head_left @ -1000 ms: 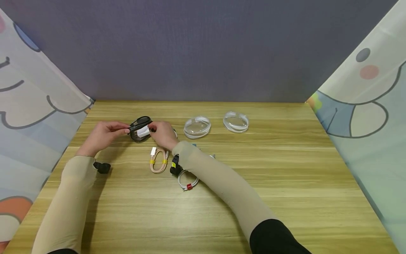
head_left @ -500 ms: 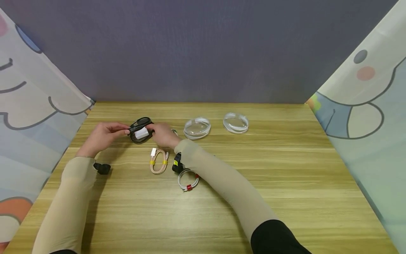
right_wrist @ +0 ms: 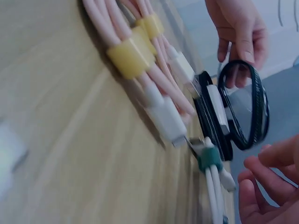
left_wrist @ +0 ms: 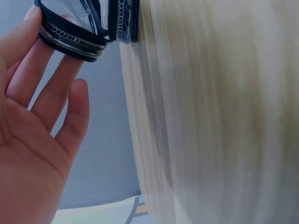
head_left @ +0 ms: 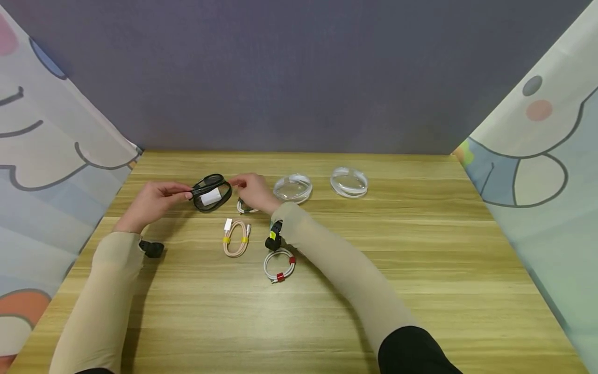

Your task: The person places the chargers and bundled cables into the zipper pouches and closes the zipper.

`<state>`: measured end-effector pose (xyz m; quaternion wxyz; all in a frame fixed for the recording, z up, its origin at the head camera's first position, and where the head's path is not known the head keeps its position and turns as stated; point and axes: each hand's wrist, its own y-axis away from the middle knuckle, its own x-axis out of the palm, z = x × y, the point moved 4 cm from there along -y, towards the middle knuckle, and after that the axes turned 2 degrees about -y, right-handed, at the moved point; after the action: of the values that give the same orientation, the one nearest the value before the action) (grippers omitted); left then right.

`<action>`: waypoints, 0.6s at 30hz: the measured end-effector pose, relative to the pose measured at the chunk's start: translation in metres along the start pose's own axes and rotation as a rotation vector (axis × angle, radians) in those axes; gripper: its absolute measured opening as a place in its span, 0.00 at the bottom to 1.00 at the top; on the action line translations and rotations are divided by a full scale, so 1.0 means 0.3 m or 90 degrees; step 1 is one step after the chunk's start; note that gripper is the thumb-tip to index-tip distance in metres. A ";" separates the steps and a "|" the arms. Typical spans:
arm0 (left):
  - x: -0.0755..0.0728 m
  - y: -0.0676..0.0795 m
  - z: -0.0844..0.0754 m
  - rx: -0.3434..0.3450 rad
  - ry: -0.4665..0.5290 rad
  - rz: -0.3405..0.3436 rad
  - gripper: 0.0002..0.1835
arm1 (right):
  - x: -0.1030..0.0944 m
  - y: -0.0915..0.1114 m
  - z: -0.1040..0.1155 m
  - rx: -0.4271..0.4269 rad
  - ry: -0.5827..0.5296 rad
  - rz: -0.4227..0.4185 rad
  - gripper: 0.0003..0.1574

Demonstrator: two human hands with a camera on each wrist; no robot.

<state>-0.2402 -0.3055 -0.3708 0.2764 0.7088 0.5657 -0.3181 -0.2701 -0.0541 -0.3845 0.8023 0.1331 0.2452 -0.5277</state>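
A small round clear zip case with black edging point(head_left: 212, 201) stands unzipped at the back left, its lid tilted up. Inside lies a white block point(head_left: 211, 196). My left hand point(head_left: 156, 201) pinches the case's black rim between thumb and fingers, as the left wrist view point(left_wrist: 70, 46) also shows at the zip teeth. To the right of the case, my right hand point(head_left: 254, 191) is apart from it with loosely bent fingers and nothing between them. Partly under the right hand lies a white cable with a green tie point(right_wrist: 209, 158).
Two round clear cases with white edging, one nearer point(head_left: 293, 188) and one farther right point(head_left: 349, 183), sit along the back. A pink cable with yellow ties point(head_left: 235, 239) and a white cable with red ties point(head_left: 279, 266) lie coiled in front. A grey panel point(head_left: 299, 78) stands behind.
My right hand has let go of the black-edged case and drawn back to the right, baring the white cable with the green tie. My left hand keeps its hold on the case.
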 end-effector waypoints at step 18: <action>0.005 -0.006 -0.003 0.023 0.004 -0.001 0.22 | -0.117 0.029 -0.064 0.041 0.093 0.024 0.20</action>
<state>-0.2416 -0.3035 -0.3712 0.2613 0.7145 0.5610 -0.3262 -0.2784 -0.0140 -0.3823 0.7874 0.2018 0.2836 -0.5088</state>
